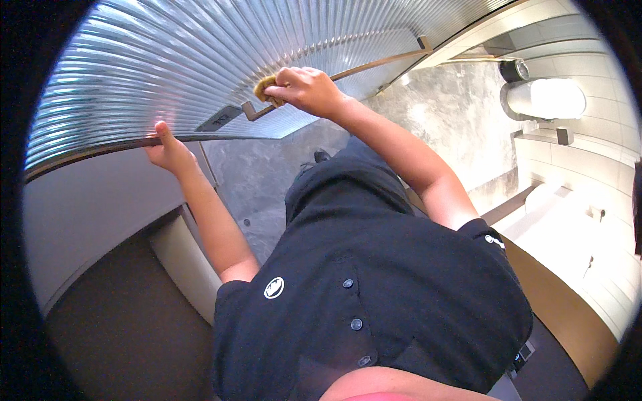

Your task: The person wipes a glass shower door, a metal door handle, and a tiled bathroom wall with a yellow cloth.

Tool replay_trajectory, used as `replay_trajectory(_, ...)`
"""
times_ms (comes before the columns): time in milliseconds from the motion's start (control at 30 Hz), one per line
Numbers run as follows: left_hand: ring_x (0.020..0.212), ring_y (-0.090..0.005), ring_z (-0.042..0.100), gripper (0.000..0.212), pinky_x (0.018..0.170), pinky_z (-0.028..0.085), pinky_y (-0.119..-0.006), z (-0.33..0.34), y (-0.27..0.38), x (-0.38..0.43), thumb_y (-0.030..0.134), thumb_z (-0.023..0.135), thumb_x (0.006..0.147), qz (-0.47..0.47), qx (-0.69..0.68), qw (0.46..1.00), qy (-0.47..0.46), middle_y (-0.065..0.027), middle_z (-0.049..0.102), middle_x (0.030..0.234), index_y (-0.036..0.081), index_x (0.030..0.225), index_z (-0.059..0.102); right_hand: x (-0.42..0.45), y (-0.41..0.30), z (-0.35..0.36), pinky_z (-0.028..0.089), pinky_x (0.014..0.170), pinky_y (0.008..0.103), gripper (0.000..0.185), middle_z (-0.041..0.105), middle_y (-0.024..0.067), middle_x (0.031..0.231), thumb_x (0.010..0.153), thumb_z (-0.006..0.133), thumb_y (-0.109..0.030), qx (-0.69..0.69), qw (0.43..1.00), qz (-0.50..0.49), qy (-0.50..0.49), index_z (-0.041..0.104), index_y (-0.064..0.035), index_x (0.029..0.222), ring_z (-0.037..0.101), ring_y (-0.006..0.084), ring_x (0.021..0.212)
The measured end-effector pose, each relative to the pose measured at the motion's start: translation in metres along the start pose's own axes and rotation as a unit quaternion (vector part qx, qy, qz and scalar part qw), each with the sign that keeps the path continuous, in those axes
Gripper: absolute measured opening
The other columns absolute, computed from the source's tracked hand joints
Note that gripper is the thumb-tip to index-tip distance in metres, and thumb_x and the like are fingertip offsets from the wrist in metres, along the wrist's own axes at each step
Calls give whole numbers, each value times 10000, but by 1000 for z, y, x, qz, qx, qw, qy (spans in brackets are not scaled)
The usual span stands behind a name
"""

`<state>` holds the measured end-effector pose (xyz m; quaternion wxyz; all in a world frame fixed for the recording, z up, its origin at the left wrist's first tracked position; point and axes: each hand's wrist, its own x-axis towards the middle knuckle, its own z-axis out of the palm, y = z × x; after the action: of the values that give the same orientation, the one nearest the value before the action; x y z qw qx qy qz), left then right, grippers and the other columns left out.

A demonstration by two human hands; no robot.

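Note:
A ribbed glass door (pixel 165 65) with a dark metal edge (pixel 100 153) spans the top of the view. My left hand (pixel 173 154) grips that edge, thumb on the glass face and the other fingers mostly hidden. Bunched in my right hand (pixel 308 92) is a yellowish-brown cloth (pixel 265 89), at the near end of the door's long metal bar handle (pixel 383 61). The fingers curl over the cloth and bar, so how much of the bar they enclose is unclear. Between my two hands, a grey lock plate (pixel 219 119) sits on the glass.
Grey marbled floor (pixel 241 170) lies below, with a shoe (pixel 321 155) on it. At right stand a white toilet (pixel 544 98), a black bin (pixel 514 70) and a brightly lit white basin area (pixel 556 220). A pale wall (pixel 100 195) and dark flooring (pixel 130 311) are at left.

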<state>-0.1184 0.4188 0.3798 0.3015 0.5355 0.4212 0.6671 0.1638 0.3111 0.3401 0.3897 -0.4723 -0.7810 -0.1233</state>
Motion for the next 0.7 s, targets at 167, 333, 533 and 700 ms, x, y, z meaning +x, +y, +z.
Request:
replay_trajectory(167, 923, -143, 544, 619, 849, 444, -278, 0, -8, -4, 488, 777, 741, 5, 30, 999, 45, -52, 589, 1024, -10, 1050, 579, -2, -2, 1, 545, 603, 341, 110, 549, 38, 848, 819, 607, -176, -55, 986, 79, -136, 679, -171, 902, 639, 223, 762)
replay_trajectory(333, 931, -181, 559, 530, 865, 466, -323, 7, -34, -44, 316, 775, 802, -38, 61, 995, 68, -92, 580, 1024, -25, 1119, 520, -20, -9, -32, 543, 603, 356, 153, 591, 41, 898, 795, 657, -140, 39, 989, 139, -30, 659, -191, 939, 643, 239, 761)
replay_trajectory(533, 879, -221, 561, 789, 902, 495, -405, -120, -263, -274, 113, 721, 772, -100, 250, 962, -43, -147, 567, 1045, 67, 1423, 279, -70, -66, -69, 504, 737, 333, 280, 609, 117, 982, 845, 692, -174, 359, 835, 416, 10, 556, -61, 1062, 649, 243, 831)
replay_trajectory(700, 912, -152, 596, 490, 718, 478, -266, -20, -96, -360, 69, 629, 871, -509, -20, 785, -353, -91, 597, 1172, 44, 1319, 432, -191, -80, -53, 452, 889, 304, 330, 610, 70, 1028, 838, 713, -163, 414, 709, 567, 70, 554, -33, 1097, 558, 139, 1006)
